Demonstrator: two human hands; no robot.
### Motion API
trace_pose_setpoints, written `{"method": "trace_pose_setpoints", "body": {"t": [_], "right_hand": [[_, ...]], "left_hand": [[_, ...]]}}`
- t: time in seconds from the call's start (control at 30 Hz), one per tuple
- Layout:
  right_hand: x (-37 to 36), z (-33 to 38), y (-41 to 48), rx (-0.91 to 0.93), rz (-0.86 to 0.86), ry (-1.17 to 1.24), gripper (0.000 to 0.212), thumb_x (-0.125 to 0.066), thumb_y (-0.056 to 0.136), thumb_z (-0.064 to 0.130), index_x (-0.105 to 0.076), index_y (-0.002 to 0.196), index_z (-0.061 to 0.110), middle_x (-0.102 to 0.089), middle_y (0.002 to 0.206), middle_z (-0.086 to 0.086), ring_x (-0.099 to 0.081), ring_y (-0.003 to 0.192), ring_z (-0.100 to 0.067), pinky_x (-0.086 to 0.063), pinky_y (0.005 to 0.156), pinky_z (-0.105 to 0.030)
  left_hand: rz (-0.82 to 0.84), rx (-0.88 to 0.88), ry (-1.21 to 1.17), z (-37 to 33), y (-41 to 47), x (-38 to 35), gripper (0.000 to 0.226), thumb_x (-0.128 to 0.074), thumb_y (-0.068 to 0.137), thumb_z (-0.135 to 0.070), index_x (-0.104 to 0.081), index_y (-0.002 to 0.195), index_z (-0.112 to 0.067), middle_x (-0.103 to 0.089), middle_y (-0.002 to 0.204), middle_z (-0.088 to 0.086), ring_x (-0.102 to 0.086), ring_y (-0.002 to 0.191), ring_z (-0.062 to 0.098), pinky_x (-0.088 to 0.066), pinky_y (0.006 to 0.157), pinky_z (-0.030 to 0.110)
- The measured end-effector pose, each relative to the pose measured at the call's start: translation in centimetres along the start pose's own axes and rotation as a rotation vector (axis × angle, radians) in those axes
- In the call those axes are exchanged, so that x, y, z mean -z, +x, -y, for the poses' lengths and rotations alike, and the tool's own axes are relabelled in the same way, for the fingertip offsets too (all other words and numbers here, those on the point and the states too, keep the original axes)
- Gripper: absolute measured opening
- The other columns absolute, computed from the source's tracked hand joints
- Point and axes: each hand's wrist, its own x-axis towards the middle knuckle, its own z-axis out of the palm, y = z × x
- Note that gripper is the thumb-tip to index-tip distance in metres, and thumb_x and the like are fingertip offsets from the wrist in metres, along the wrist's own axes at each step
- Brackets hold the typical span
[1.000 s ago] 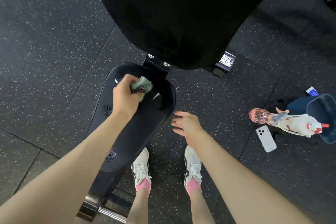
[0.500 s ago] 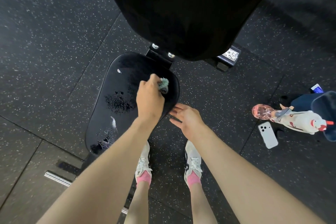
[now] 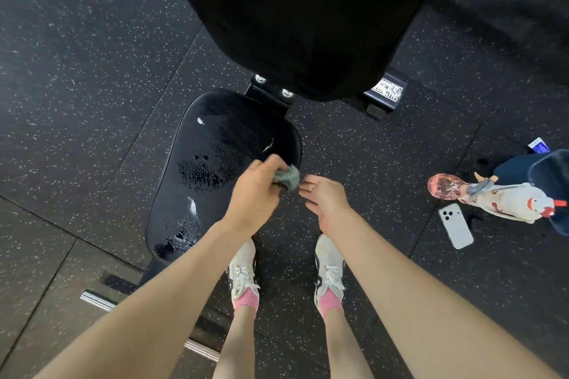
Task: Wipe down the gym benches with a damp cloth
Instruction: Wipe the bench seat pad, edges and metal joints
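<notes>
The left grip (image 3: 254, 191) is clutching a balled grey-green cloth (image 3: 288, 177) at the 4 o'clock edge of the black worktop (image 3: 215, 148), whose padding is glistening with droplets. The right grip (image 3: 324, 198) is hovering released, fingers relaxed and holding nothing, just at the cloth's 3 o'clock. The backrest (image 3: 292, 24) is looming at 12 o'clock. A white phone (image 3: 455, 225) and a pink-capped bottle (image 3: 492, 197) are lying on the floor toward 3 o'clock.

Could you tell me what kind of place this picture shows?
Probably a gym: the left hand holds a cloth at the edge of a black padded bench seat, the floor is speckled rubber floor tiles, and the frame bears a maker's label.
</notes>
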Motion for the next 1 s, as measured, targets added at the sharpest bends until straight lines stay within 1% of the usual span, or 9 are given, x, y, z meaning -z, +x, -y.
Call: {"method": "trace_pose_setpoints", "body": {"t": [0.07, 0.13, 0.33, 0.4, 0.53, 0.73, 0.83, 0.93, 1.0], "right_hand": [[0.1, 0.1, -0.2, -0.057, 0.074, 0.061, 0.043, -0.023, 0.098, -0.008, -0.045, 0.135, -0.007, -0.050, 0.138, -0.023, -0.051, 0.126, -0.030, -0.038, 0.106, -0.038], [-0.2, 0.3, -0.4, -0.094, 0.114, 0.074, 0.041, -0.024, 0.100, -0.006, -0.039, 0.138, -0.010, -0.044, 0.143, -0.024, -0.044, 0.133, -0.033, -0.035, 0.109, -0.038], [-0.7, 1.0, -1.0, -0.135, 0.158, 0.073, 0.044, -0.021, 0.100, -0.010, -0.030, 0.142, -0.013, -0.039, 0.147, -0.025, -0.039, 0.137, -0.030, -0.030, 0.112, -0.034], [-0.6, 0.8, -1.0, -0.108, 0.108, 0.065, 0.041, -0.025, 0.099, -0.009, -0.044, 0.135, -0.009, -0.048, 0.141, -0.023, -0.048, 0.130, -0.030, -0.038, 0.104, -0.034], [-0.4, 0.3, -1.4, -0.043, 0.032, -0.028, 0.043, -0.031, 0.093, -0.011, -0.059, 0.123, 0.001, -0.063, 0.123, -0.017, -0.061, 0.112, -0.026, -0.047, 0.086, -0.032], [-0.3, -0.4, -1.2, -0.054, 0.020, -0.044, 0.038, -0.034, 0.094, -0.010, -0.060, 0.118, 0.002, -0.063, 0.123, -0.019, -0.062, 0.110, -0.027, -0.049, 0.087, -0.033], [-0.1, -0.4, -1.1, -0.104, 0.032, 0.024, 0.038, -0.027, 0.099, -0.006, -0.049, 0.130, -0.010, -0.051, 0.135, -0.028, -0.051, 0.125, -0.035, -0.043, 0.098, -0.037], [0.1, -0.4, -1.0, -0.092, 0.010, -0.052, 0.034, -0.043, 0.096, -0.002, -0.053, 0.129, -0.004, -0.055, 0.133, -0.023, -0.054, 0.123, -0.034, -0.045, 0.098, -0.039], [0.1, -0.3, -1.2, -0.081, 0.012, -0.075, 0.033, -0.047, 0.095, -0.001, -0.055, 0.127, -0.002, -0.056, 0.132, -0.020, -0.056, 0.122, -0.033, -0.046, 0.098, -0.040]], "left_hand": [[-0.242, 0.113, -0.028, -0.2, 1.1, 1.1, 0.038, -0.053, 0.079, 0.011, -0.057, 0.111, -0.010, -0.049, 0.094, 0.005, -0.048, 0.079, 0.024, -0.027, 0.063, 0.027], [-0.344, 0.220, -0.031, -0.5, 3.1, 1.8, 0.038, -0.050, 0.083, 0.010, -0.054, 0.114, -0.010, -0.043, 0.095, 0.004, -0.039, 0.077, 0.021, -0.021, 0.062, 0.021], [-0.205, 0.030, 0.124, -1.6, 2.5, 0.8, 0.041, -0.043, 0.075, 0.019, -0.055, 0.108, -0.003, -0.033, 0.076, -0.006, -0.040, 0.080, 0.024, -0.038, 0.061, 0.039], [-0.093, -0.089, 0.154, -0.9, 1.2, 0.4, 0.039, -0.046, 0.073, 0.018, -0.056, 0.104, -0.003, -0.037, 0.072, -0.008, -0.040, 0.079, 0.023, -0.042, 0.057, 0.039], [0.097, -0.266, 0.243, 1.5, -0.2, 0.3, 0.039, -0.049, 0.066, 0.018, -0.056, 0.096, -0.006, -0.059, 0.081, 0.003, -0.049, 0.092, 0.024, -0.050, 0.051, 0.045], [0.258, -0.332, 0.255, 2.2, -0.2, 1.9, 0.045, -0.045, 0.073, 0.018, -0.057, 0.107, -0.009, -0.053, 0.088, -0.003, -0.045, 0.091, 0.018, -0.050, 0.064, 0.044], [0.163, -0.350, 0.196, 0.8, 0.9, 2.8, 0.044, -0.048, 0.071, 0.019, -0.059, 0.105, -0.005, -0.052, 0.089, 0.002, -0.045, 0.087, 0.021, -0.049, 0.060, 0.043], [0.034, -0.444, 0.194, -1.4, 3.4, 2.0, 0.040, -0.053, 0.065, 0.021, -0.060, 0.097, -0.003, -0.060, 0.086, 0.009, -0.051, 0.092, 0.029, -0.045, 0.051, 0.037], [0.060, -0.472, 0.254, -2.2, 4.6, 0.9, 0.039, -0.054, 0.068, 0.021, -0.059, 0.098, -0.003, -0.061, 0.085, 0.008, -0.051, 0.092, 0.028, -0.038, 0.054, 0.034]]}}
